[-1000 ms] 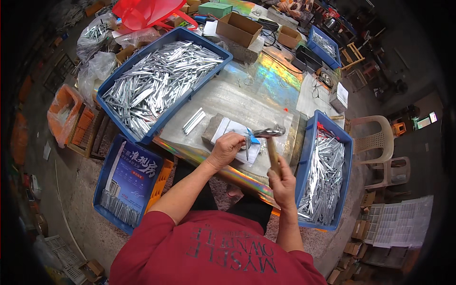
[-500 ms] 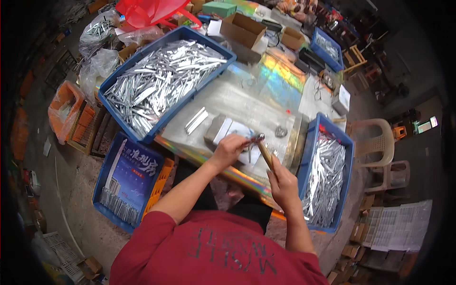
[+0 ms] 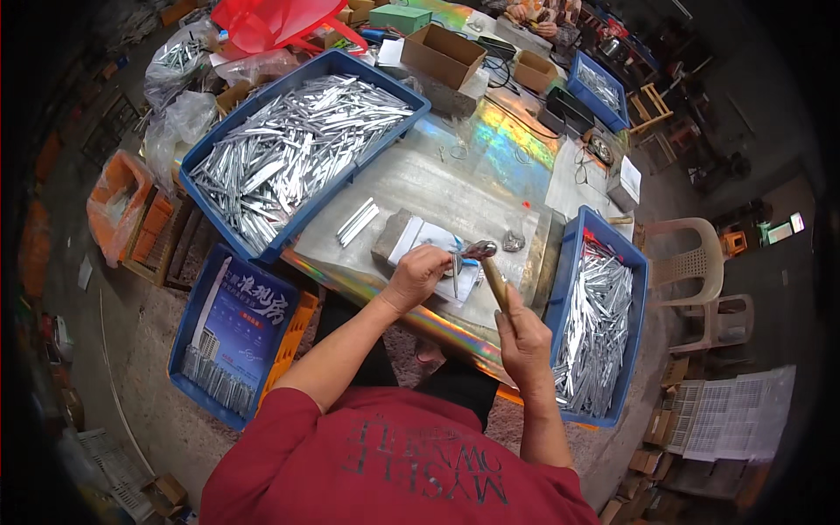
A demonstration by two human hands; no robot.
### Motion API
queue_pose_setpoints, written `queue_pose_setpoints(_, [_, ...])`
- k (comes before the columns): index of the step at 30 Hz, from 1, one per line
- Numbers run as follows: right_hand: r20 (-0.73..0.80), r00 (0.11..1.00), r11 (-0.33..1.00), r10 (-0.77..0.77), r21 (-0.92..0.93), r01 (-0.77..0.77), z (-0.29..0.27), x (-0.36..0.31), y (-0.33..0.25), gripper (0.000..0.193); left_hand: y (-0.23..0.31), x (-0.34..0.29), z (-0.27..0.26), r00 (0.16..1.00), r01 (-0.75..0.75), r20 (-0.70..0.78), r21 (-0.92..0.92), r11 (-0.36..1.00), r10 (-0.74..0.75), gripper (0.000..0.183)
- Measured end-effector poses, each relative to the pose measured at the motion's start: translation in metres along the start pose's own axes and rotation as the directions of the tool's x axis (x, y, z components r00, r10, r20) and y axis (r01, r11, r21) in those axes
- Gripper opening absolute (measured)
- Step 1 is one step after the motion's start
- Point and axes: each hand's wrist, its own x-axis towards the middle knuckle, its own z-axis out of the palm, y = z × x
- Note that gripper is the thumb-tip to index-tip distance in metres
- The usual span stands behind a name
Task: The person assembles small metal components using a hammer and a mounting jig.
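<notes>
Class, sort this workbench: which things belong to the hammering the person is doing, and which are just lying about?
In use:
left hand steadying a metal strip
right hand gripping the hammer
grey block under the work
blue crates of strips, left and right

Lying about:
cardboard box
red plastic bag
plastic chair

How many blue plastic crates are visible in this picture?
4: one full of metal strips at upper left, one at the person's right, one on the floor at lower left, one far back. Others may be hidden.
</notes>
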Motion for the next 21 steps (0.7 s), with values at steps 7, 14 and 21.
queue_pose_setpoints(7, [0.03,0.788,0.572,0.615,0.671,-0.472,0.021,-0.016,0.032,0.041,0.002,-0.001,-0.002,0.999,0.009,0.033,-0.003,1.0,-0.009,0.01])
queue_pose_setpoints(14, [0.158,0.511,0.101,0.845,0.891,-0.443,0.053,-0.028,0.073,0.028,0.009,0.003,-0.005,0.998,0.05,0.029,-0.018,0.999,-0.049,0.008])
queue_pose_setpoints(21, [0.096,0.454,0.21,0.886,0.79,-0.576,0.063,-0.042,0.086,0.024,0.019,0.013,-0.014,0.974,0.226,0.012,-0.052,0.973,-0.225,0.005])
